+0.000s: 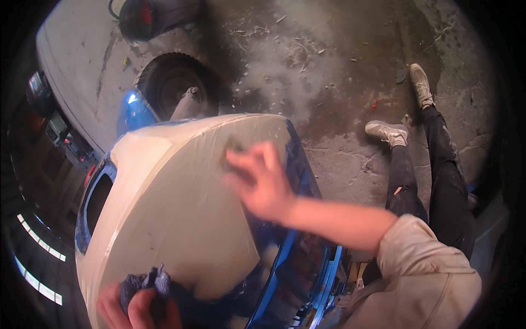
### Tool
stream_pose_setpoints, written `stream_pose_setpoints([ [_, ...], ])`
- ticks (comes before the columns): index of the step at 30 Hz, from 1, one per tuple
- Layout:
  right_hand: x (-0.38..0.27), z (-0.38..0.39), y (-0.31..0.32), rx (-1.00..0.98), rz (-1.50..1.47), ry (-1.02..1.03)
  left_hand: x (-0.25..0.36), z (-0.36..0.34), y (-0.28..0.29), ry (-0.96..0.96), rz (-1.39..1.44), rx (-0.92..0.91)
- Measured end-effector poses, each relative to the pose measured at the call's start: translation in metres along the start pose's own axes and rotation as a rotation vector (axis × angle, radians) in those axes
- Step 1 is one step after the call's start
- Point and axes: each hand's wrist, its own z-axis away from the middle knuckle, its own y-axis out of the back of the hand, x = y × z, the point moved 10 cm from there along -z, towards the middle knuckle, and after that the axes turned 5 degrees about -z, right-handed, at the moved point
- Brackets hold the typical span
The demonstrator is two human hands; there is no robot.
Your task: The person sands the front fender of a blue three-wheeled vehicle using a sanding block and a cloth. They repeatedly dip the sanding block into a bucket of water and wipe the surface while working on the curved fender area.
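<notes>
A curved blue vehicle body panel [203, 219], largely coated in smooth beige filler or primer, fills the middle of the head view. My right hand [263, 181], somewhat blurred, is over its upper part, with its fingers closed on a small olive-brown pad [232, 151] at the beige surface. The pad's exact kind is unclear. At the lower left, my left hand [139, 312] grips a crumpled grey cloth [145, 286] by the panel's near side. The lower part of that hand is cut off by the picture's edge.
Beyond the panel, a black tyre [175, 82] stands by a blue rounded part [135, 112]. A dark cylindrical container [156, 19] sits farther back. Two legs in dark trousers [446, 164] with pale shoes [388, 132] extend at the right. Debris lies on the stained concrete floor [339, 71].
</notes>
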Motion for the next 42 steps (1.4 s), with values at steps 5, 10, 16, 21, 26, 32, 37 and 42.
stream_pose_setpoints([
  [5, 0.084, -0.015, -0.014, 0.126, -0.103, -0.08, 0.009, -0.001, -0.005, -0.04, 0.019, -0.002],
  [10, 0.072, -0.022, -0.007, 0.128, -0.022, -0.09, 0.007, 0.002, -0.008, -0.026, 0.026, -0.052],
  [16, 0.029, -0.017, -0.007, 0.104, -0.045, 0.072, 0.005, 0.003, -0.007, -0.04, 0.003, -0.057],
  [21, 0.077, -0.033, -0.031, 0.082, -0.081, -0.125, 0.005, 0.001, -0.009, -0.026, 0.037, -0.082],
  [26, -0.001, -0.015, -0.016, 0.036, -0.002, 0.167, 0.007, 0.0, -0.006, -0.081, 0.089, -0.071],
  [32, 0.001, -0.094, -0.021, -0.083, -0.059, -0.145, 0.003, 0.0, -0.009, -0.049, 0.093, -0.073],
  [37, -0.058, -0.033, -0.02, -0.074, -0.019, 0.145, 0.003, -0.002, -0.004, -0.074, 0.123, -0.04],
  [42, -0.018, -0.083, -0.035, 0.033, -0.075, 0.012, 0.005, -0.005, -0.006, -0.015, 0.1, 0.008],
])
